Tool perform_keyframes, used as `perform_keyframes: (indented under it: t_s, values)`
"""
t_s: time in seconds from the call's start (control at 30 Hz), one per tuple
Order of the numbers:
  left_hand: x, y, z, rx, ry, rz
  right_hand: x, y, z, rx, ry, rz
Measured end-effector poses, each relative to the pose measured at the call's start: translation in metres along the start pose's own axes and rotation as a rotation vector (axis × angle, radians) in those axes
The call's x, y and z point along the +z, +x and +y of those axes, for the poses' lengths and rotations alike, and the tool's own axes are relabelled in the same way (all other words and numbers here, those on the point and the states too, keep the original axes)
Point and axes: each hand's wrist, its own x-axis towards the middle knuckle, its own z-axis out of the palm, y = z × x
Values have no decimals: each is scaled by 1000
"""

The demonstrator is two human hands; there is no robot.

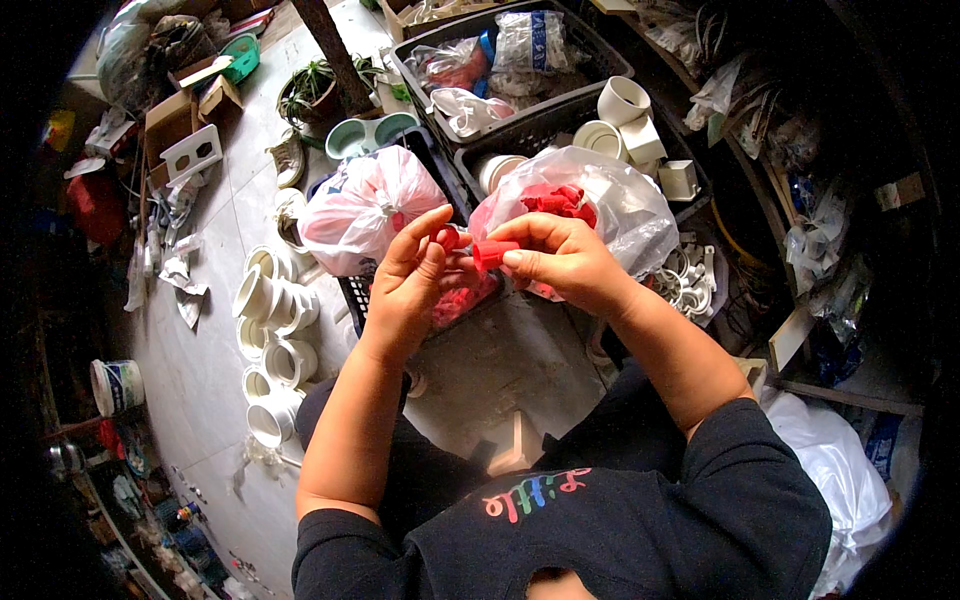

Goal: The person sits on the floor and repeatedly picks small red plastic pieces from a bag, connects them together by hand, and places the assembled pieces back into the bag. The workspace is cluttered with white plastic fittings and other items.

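My left hand [405,285] pinches a small red plastic piece [447,239] between thumb and fingers. My right hand [560,262] grips a short red plastic tube fitting [492,254], its end pointing toward the left hand's piece. The two red parts sit close together, nearly touching. Just behind my hands lies an open clear plastic bag [620,205] with more red fittings [556,199] inside. Below my hands more red pieces [462,298] lie in a dark crate.
A tied pink-white bag [365,208] rests at the left. Black crates [590,110] behind hold white pipe fittings [625,105] and bagged parts. White pipe couplings [272,330] lie on the tiled floor at left. A potted plant [312,92] and cardboard boxes [175,120] stand farther back.
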Motion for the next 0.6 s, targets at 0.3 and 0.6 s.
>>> perform_keyframes:
  t_s: [0.3, 0.6]
  values:
    - [2, 7, 5, -80, -208, 86, 1, 2, 0, 16, 32, 48]
    - [18, 8, -7, -85, -415, 88, 17, 8, 23, -189, -136, 239]
